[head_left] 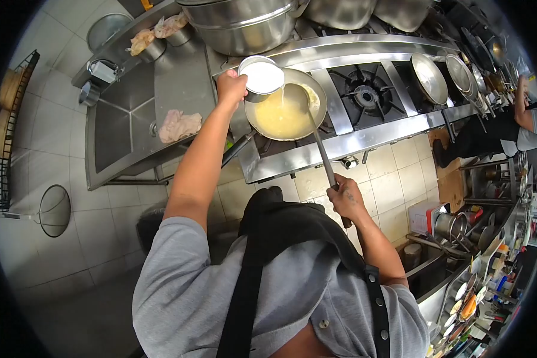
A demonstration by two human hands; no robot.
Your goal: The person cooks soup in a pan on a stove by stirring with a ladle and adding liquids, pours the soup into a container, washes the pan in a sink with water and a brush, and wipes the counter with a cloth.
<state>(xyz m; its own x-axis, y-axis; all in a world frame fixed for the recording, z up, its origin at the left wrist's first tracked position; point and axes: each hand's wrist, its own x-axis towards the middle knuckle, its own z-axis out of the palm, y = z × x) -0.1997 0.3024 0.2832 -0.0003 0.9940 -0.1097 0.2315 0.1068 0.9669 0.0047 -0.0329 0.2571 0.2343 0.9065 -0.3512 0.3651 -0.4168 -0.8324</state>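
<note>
My left hand (231,88) is closed on a small metal bowl (261,75) of white liquid, tilted over the near-left burner. A thin white stream runs from its lip into a wide pan (323,107). Pale yellow liquid (280,122) fills the pan, whose dark handle (237,150) points toward me at the left. Wrapped round the lower end of a long-handled ladle (322,150) is my right hand (347,200). The ladle's head is down in the pan, so its shape is partly hidden.
Large metal pots (238,30) stand behind the pan. Right of it is a bare burner (367,97), then leaning pans (429,79). A steel sink (116,131) with a cloth (179,126) lies left. Another person (489,134) stands far right.
</note>
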